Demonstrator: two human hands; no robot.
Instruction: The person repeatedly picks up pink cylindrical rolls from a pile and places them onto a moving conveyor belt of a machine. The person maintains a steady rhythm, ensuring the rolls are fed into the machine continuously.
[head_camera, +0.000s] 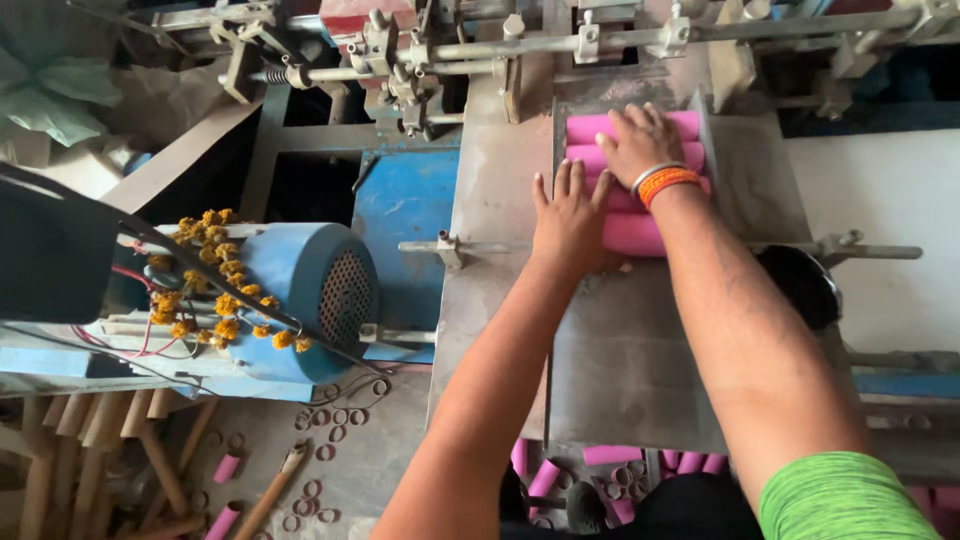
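- Overhead, looking down both forearms onto a grey metal feed tray (620, 350) of a machine.
- Left hand (570, 215): flat, fingers spread and straight, palm pressed on the near end of the pink tubes (640, 235); it grips nothing.
- Right hand (640, 140): also flat, fingers loosely splayed, laid on top of the tubes farther up the tray. Orange and silver bangles (662, 180) circle that wrist.
- Pink tubes lie crosswise, side by side, at the far end of the tray, between its raised side rails. Both hands cover their middles, so the count is hard to make out; only the ends show clearly.
- Machine shafts and clamps (450, 55) run across the top, cut off by the frame edge.
- Blue motor (305, 300) left of the tray, draped with a garland of orange flowers (215, 275). A dark shape at far left hides part of it.
- Floor below: loose pink tubes (228, 470), cut cardboard rings (335, 420), brown tubes (160, 460). More pink tubes under the tray's near edge, partly hidden.
- Green sleeve (840, 495) at bottom right, cut off.
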